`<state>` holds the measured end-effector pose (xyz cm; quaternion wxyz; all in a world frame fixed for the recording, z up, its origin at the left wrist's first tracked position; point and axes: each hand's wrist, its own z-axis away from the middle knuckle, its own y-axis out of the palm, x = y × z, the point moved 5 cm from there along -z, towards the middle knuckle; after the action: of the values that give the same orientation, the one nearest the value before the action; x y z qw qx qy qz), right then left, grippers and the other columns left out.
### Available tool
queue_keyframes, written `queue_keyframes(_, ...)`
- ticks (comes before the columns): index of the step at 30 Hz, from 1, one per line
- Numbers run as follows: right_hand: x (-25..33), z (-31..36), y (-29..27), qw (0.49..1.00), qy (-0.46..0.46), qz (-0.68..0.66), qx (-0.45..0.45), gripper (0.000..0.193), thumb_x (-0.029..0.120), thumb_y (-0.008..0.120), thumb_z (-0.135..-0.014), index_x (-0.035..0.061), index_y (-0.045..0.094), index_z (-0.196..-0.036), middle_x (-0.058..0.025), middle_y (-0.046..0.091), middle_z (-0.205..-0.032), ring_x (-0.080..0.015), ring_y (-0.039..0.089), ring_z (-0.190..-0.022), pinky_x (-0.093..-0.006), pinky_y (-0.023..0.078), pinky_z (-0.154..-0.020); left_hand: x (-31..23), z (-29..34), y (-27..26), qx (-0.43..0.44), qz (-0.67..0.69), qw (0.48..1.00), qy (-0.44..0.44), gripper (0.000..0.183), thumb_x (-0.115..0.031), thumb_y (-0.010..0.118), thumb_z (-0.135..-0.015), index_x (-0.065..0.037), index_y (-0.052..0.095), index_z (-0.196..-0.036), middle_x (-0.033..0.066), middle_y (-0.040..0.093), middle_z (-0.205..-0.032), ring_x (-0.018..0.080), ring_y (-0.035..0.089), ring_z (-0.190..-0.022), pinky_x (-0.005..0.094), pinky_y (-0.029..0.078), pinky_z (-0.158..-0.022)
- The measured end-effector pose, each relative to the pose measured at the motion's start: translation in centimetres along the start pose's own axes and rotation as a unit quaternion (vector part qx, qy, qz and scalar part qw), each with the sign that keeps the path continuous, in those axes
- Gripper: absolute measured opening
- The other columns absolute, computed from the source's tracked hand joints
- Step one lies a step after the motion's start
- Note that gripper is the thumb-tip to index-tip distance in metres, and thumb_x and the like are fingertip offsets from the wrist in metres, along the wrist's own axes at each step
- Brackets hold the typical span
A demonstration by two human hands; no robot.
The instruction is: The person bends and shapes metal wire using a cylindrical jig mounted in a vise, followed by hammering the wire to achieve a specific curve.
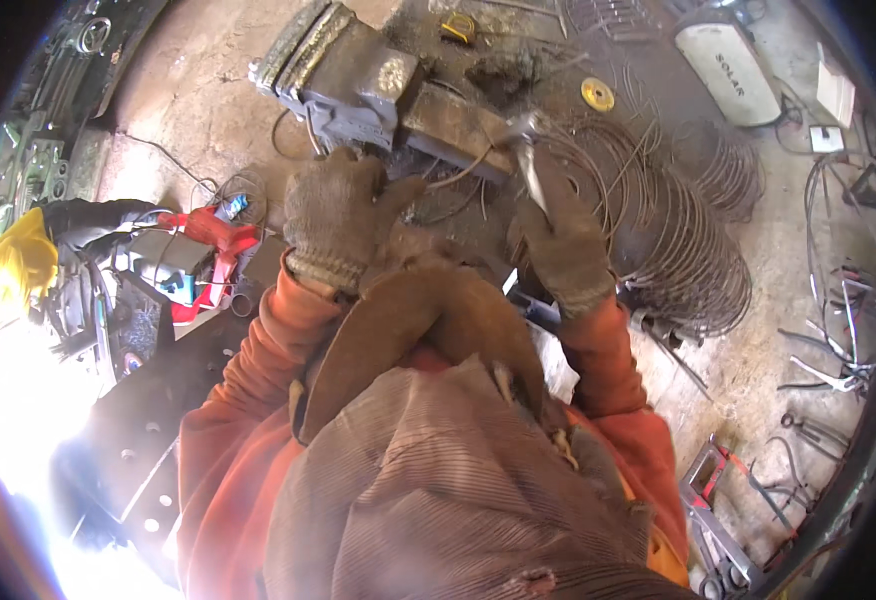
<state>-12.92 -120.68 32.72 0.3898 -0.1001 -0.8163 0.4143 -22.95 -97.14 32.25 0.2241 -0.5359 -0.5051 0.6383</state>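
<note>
My left hand (pixel 334 212), in a worn brown work glove, is closed just in front of a grey bench vise (pixel 353 90). Its curled fingers hide whatever they grip. Beside its thumb tip, a thin bent metal rod (pixel 466 172) curves up toward the vise's long bar (pixel 455 130). My gloved right hand (pixel 566 245) is wrapped round a hammer (pixel 531 165). The hammer's head is up, close to the right end of the vise bar; part of the handle disappears behind the glove.
Large coils of metal rod (pixel 693 260) lie to the right. A yellow disc (pixel 597 95) and a yellow tape measure (pixel 458 28) are beyond the vise. A white panel (pixel 728 75) is far right, pliers (pixel 828 378) at the right edge. Red equipment (pixel 220 245) stands left.
</note>
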Motion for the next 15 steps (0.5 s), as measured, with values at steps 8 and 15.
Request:
queue_keyframes(8, -3.1, 1.9, 0.6, 0.956, 0.242, -0.164, 0.001, 0.047, 0.021, 0.066, -0.097, 0.0064, 0.057, -0.141, -0.0112, 0.07, -0.092, -0.0201, 0.067, -0.074, -0.0365, 0.055, -0.068, 6.9, 1.2, -0.7, 0.089, 0.301, 0.947, -0.064, 0.026, -0.021, 0.081, -0.083, 0.0, 0.072, -0.095, 0.007, 0.067, -0.081, 0.0182, 0.065, -0.079, 0.0359, 0.051, -0.073)
queue_keyframes(15, -2.7, 1.9, 4.2, 0.847, 0.379, -0.37, 0.042, 0.042, 0.022, 0.068, -0.097, 0.0072, 0.058, -0.136, -0.0011, 0.061, -0.079, -0.0091, 0.056, -0.061, -0.0266, 0.043, -0.05, 16.2, 4.0, -1.6, -0.046, 0.441, 0.888, -0.119, 0.021, -0.021, 0.067, -0.095, 0.0, 0.066, -0.091, 0.0006, 0.058, -0.075, 0.0093, 0.056, -0.069, 0.0266, 0.045, -0.061)
